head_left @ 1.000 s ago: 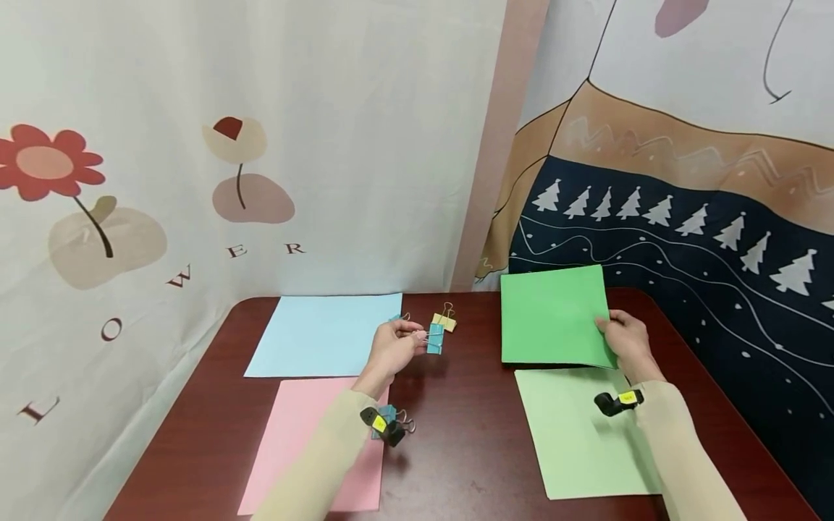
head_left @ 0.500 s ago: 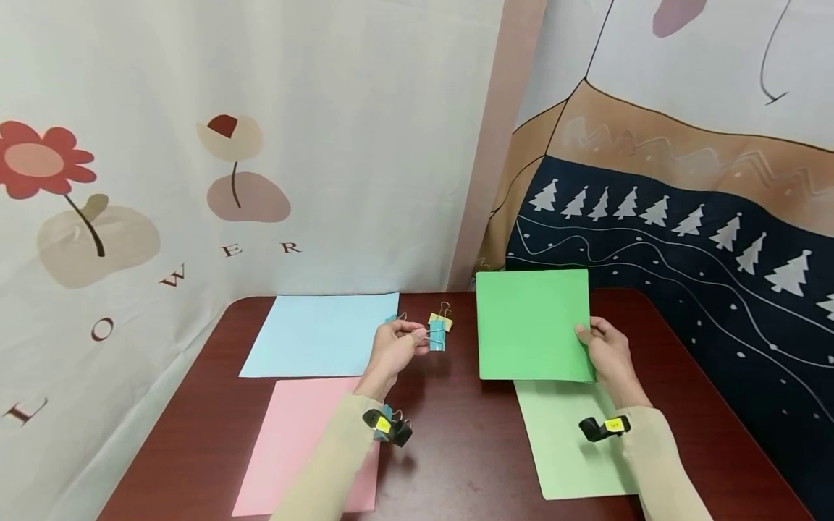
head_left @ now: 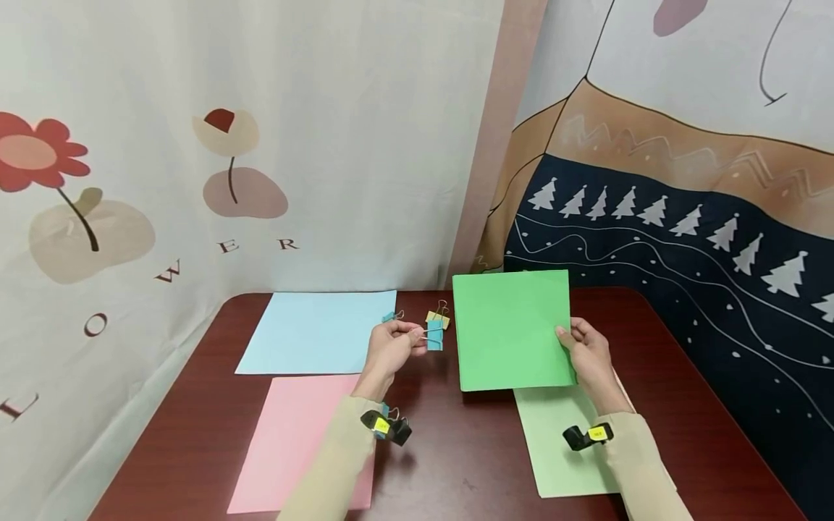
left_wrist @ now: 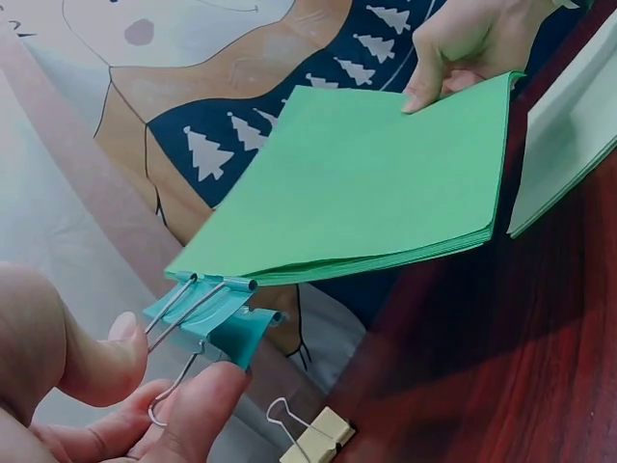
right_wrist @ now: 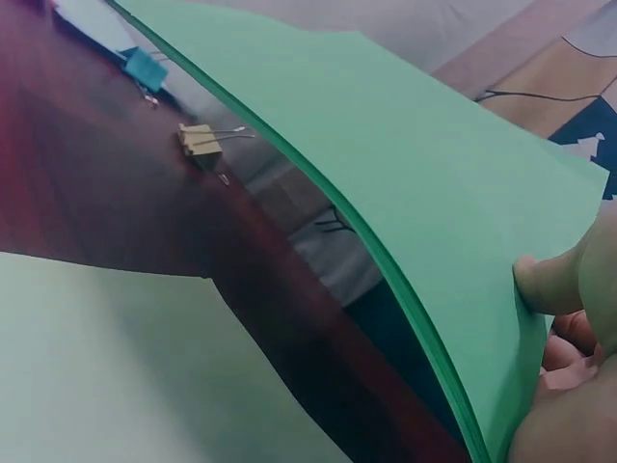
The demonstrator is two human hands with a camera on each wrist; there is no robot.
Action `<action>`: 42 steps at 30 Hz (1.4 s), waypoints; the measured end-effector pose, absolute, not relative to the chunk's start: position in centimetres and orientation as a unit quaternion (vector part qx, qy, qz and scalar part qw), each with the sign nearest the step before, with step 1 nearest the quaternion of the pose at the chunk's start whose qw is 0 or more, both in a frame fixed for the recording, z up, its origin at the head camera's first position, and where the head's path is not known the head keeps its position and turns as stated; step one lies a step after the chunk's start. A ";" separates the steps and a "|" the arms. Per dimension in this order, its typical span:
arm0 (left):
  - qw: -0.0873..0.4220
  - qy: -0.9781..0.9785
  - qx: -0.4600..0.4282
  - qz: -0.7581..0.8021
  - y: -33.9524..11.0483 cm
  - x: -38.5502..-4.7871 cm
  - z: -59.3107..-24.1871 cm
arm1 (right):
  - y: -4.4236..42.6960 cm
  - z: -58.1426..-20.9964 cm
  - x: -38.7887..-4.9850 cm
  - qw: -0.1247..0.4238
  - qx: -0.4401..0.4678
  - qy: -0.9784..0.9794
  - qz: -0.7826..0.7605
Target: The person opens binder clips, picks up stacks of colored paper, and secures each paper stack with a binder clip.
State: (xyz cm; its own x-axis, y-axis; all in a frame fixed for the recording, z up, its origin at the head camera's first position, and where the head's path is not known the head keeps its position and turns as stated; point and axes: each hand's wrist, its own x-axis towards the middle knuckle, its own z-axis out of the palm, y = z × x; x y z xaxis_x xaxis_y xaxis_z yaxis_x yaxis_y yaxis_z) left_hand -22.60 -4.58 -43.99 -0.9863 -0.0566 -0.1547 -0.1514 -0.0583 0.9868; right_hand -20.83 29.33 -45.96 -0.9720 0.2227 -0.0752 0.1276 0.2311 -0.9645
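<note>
Green paper stack (head_left: pixel 511 329): held up off the table (head_left: pixel 469 470) towards its far edge, right of the middle; in the head view it covers the far end of the pale green paper (head_left: pixel 563 452).
Right hand (head_left: pixel 590 356): pinches the stack's right edge, thumb on the front, other fingers behind.
Blue binder clip (head_left: pixel 435 335): raised just left of the stack, with a narrow gap in the head view; its lips look slightly parted.
Left hand (head_left: pixel 393 349): nearly closed, thumb and fingertips pinching the clip's wire handles (left_wrist: pixel 188 316).
Leaf edges (left_wrist: pixel 415 255): loosely fanned near the clip, so it might bite only some leaves.
Handle pinch: if it slips, the clip could snap or spring away.
One-sided hold: the stack bows, as the right wrist view shows; its free corner could sag off line.
Yellow binder clip (head_left: pixel 438 320): on the table near the far edge, just beyond the raised clip; a low pass might nudge it.
Table's left side: light blue paper (head_left: pixel 316 333) by the far left corner, pink paper (head_left: pixel 287 449) nearer.
</note>
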 end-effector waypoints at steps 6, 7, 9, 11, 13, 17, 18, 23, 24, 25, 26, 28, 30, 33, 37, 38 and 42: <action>0.022 0.682 -0.082 0.727 -4.7 -22.5 -44.1 | 28.5 -46.5 -20.8 0.055 -0.098 -0.779 0.616; 0.022 0.681 -0.085 0.727 -4.7 -22.5 -44.1 | 28.4 -46.6 -20.8 0.057 -0.095 -0.779 0.617; 0.022 0.679 -0.088 0.728 -4.6 -22.5 -44.1 | 28.1 -46.8 -20.9 0.061 -0.089 -0.777 0.621; 0.023 0.678 -0.091 0.729 -4.6 -22.5 -44.1 | 28.0 -46.9 -20.9 0.064 -0.086 -0.776 0.621; 0.023 0.676 -0.092 0.731 -4.6 -22.5 -44.2 | 27.8 -46.9 -21.0 0.065 -0.085 -0.776 0.622; 0.022 0.670 -0.094 0.736 -4.6 -22.6 -44.5 | 27.6 -47.0 -21.0 0.060 -0.081 -0.776 0.623; 0.021 0.668 -0.094 0.738 -4.6 -22.6 -44.5 | 27.5 -47.1 -21.1 0.059 -0.078 -0.776 0.623; 0.026 0.664 -0.094 0.742 -4.6 -22.6 -44.6 | 27.3 -47.3 -21.2 0.055 -0.074 -0.780 0.619; 0.028 0.663 -0.094 0.742 -4.6 -22.6 -44.6 | 27.2 -47.4 -21.2 0.053 -0.074 -0.781 0.618; 0.029 0.662 -0.094 0.743 -4.5 -22.6 -44.7 | 27.2 -47.4 -21.1 0.052 -0.077 -0.781 0.618; 0.030 0.661 -0.093 0.744 -4.5 -22.6 -44.7 | 27.1 -47.4 -21.1 0.050 -0.077 -0.781 0.618; 0.034 0.656 -0.090 0.748 -4.5 -22.6 -44.8 | 27.0 -47.3 -21.0 0.047 -0.079 -0.780 0.619; 0.039 0.656 -0.083 0.749 -4.4 -22.6 -45.0 | 26.8 -47.3 -21.0 0.045 -0.079 -0.778 0.621; 0.052 0.655 -0.068 0.751 -4.4 -22.7 -45.2 | 26.6 -47.4 -20.9 0.042 -0.076 -0.776 0.625; 0.074 0.651 -0.051 0.754 -4.4 -22.8 -45.4 | 26.5 -47.4 -20.9 0.040 -0.077 -0.775 0.626; 0.080 0.648 -0.048 0.755 -4.5 -22.9 -45.4 | 26.6 -47.3 -20.8 0.039 -0.079 -0.775 0.625; 0.102 0.646 -0.033 0.755 -4.4 -23.0 -45.3 | 26.9 -47.1 -20.8 0.030 -0.089 -0.780 0.619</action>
